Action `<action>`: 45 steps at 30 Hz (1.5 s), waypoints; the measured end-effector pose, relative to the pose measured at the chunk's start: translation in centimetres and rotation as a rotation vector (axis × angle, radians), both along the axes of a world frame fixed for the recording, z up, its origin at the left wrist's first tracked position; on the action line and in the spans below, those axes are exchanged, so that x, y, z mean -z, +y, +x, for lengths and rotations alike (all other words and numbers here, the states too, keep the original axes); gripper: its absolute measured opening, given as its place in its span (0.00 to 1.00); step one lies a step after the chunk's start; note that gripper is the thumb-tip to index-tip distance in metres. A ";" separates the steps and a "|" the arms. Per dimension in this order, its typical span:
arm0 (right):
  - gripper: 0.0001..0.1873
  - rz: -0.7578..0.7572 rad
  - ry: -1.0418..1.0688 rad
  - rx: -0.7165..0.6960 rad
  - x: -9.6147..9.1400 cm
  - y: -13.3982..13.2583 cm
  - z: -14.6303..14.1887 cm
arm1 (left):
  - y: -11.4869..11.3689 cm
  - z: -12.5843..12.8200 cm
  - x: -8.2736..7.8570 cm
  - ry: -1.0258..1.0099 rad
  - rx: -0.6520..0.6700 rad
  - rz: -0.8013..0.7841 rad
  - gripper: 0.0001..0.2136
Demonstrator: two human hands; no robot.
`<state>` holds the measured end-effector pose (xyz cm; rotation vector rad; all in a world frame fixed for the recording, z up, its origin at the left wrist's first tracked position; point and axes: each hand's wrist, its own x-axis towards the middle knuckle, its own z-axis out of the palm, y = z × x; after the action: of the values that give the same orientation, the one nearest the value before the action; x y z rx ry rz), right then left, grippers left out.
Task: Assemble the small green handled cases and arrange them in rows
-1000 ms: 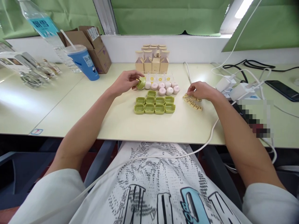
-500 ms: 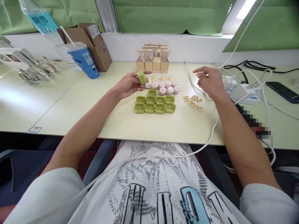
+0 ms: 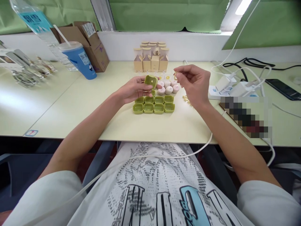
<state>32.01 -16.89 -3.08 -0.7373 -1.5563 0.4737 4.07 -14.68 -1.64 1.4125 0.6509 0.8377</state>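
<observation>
Both hands are raised above the pale cream tabletop (image 3: pixel 113 122), side by side and apart from each other. The left hand (image 3: pixel 133 89) is half curled, its fingers gripping a glossy olive-green squarish cup (image 3: pixel 151 80). That cup is held clear of the tabletop and tilted, its hollow facing the camera, with a small pale spot on its floor. The right hand (image 3: pixel 197 83) is nearly closed, thumb and forefinger pinching a small pale-yellow looped piece (image 3: pixel 175 75) just to the right of the cup.

Under the left hand's fingertips, matching olive-green cups (image 3: pixel 159 108) stand upright on the tabletop: 2 touching rows of 4, plus 1 behind them, partly hidden. Between the hands lies a cluster of rounded pale-pink and white lumps (image 3: pixel 169 90). More pale-yellow pieces (image 3: pixel 185 98) lie beside the right hand, which partly covers them.

Farther back, tall beige cardboard boxes (image 3: pixel 138 65) with raised flaps stand grouped near the white wall (image 3: pixel 122 47).
</observation>
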 end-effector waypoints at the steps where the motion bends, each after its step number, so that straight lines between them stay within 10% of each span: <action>1: 0.17 0.030 0.006 -0.023 0.1 -0.4 -0.5 | -0.1 0.1 0.1 0.013 0.029 0.023 0.22; 13: 0.13 0.416 -0.397 0.066 2.2 -0.3 -1.2 | -0.8 1.4 1.2 -0.013 0.131 0.192 0.38; 21: 0.21 0.378 -0.497 0.232 3.1 0.2 -1.1 | -1.1 1.6 1.5 -0.004 0.168 0.241 0.36; 45: 0.14 0.123 -0.534 0.068 2.5 -0.9 -0.9 | -1.9 2.2 1.3 0.029 -0.012 0.239 0.34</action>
<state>31.16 -17.79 -5.55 -0.8610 -2.0267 0.1277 6.30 -16.56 -2.90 1.6398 0.5954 0.9294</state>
